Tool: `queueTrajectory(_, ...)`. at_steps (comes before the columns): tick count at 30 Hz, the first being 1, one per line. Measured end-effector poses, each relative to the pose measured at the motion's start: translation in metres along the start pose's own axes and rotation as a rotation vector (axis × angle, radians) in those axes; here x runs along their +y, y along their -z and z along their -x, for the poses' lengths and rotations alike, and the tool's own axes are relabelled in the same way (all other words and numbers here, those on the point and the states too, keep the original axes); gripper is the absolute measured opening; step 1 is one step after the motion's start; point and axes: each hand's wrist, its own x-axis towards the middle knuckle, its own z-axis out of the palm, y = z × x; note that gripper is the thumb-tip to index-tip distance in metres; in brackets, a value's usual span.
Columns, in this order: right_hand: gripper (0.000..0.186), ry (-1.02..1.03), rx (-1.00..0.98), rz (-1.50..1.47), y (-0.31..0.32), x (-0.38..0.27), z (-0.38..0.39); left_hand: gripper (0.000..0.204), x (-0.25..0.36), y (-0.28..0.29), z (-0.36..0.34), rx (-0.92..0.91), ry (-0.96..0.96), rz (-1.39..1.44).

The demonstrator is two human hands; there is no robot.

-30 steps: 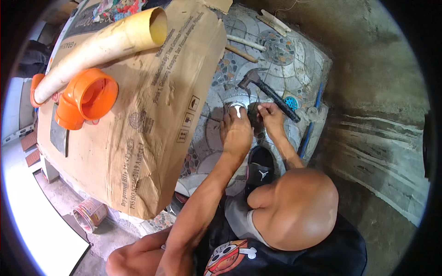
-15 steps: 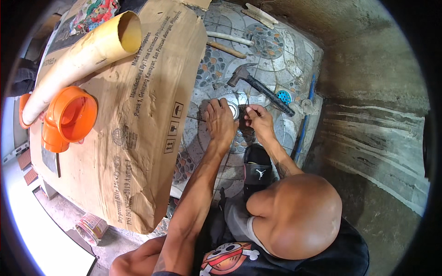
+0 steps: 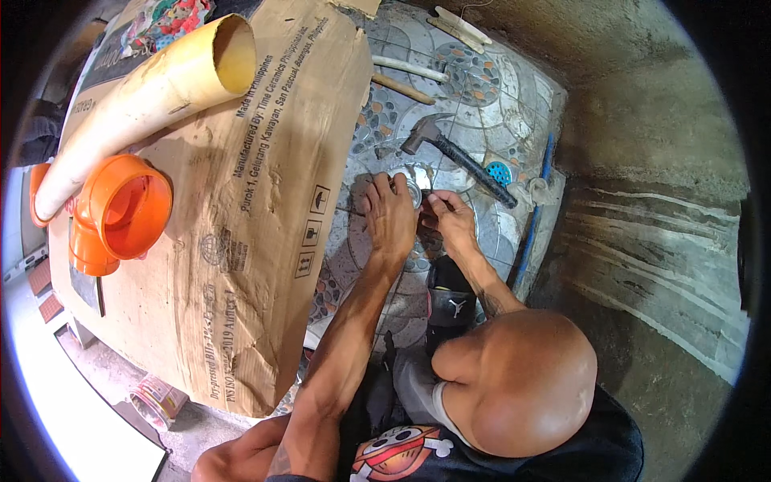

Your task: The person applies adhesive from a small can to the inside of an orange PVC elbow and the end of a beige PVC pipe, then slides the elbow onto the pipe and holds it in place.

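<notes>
My left hand [image 3: 391,213] is closed round the side of a small round silver thing [image 3: 414,191], which looks like a can seen from its end. Close against its right side, my right hand [image 3: 451,223] is closed in a pinch. Something small and dark shows at those fingertips, too little of it to name. Both hands are low over the patterned tile floor [image 3: 490,132]. Beyond them lies a claw hammer [image 3: 462,159] with a black-wrapped handle, its head toward the left.
A large cardboard box [image 3: 265,265] fills the left side, bearing a cream pipe [image 3: 152,100] and an orange pipe fitting [image 3: 100,217]. A blue pipe [image 3: 536,217] runs along the wall [image 3: 642,161] at right. A blue round drain grate [image 3: 499,172] lies near the hammer.
The view has shifted a little. My right fingertips have come closer to the rim of the round silver thing, while my left hand keeps its hold.
</notes>
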Motion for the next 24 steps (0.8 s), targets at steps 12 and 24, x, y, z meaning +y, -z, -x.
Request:
queueTrajectory(12, 0.02, 0.035, 0.021, 0.03, -0.001, 0.003, -0.001, 0.052, 0.001, -0.003, 0.007, 0.051, -0.013, 0.007)
queueTrajectory(24, 0.018, 0.016, 0.016, -0.005, -0.003, 0.009, -0.01, 0.06, 0.001, 0.004, -0.001, 0.038, -0.011, 0.178)
